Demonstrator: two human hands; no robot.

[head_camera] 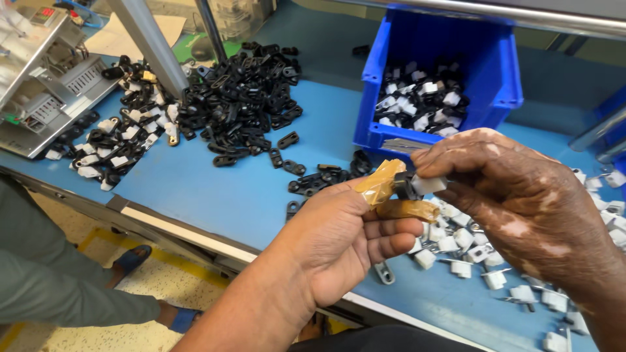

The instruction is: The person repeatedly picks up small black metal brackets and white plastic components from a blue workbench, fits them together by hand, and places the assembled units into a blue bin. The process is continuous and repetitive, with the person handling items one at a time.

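Both hands up over the near edge of the worktop (pixel 215 189). Left hand (pixel 339 241): thumb and forefinger taped in tan wrap, grip pinched on a small black-and-white clip (pixel 417 186). Right hand (pixel 521 195) comes in from the other side, fingertips closed on the white end of the same clip. So the clip sits between the 2 hands, held off the surface.

My read: a joining step, white cap being pressed or seated onto the black body. Can't tell if it's fully seated; fingers cover the joint. Next move, I'd judge, needs a firm squeeze along the clip's axis with the left holding steady.

Just beyond and under the right hand: scatter of white capped pieces (pixel 469 254). 1 lone grey piece (pixel 383 272) near the edge.

Mid worktop: loose black clips (pixel 313 179). Further out: big heap of black bodies (pixel 244 91), mixed black-and-white pile (pixel 127 133) to its left, blue bin (pixel 495 72) holding more mixed parts. Far left, a metal fixture (pixel 45 85).
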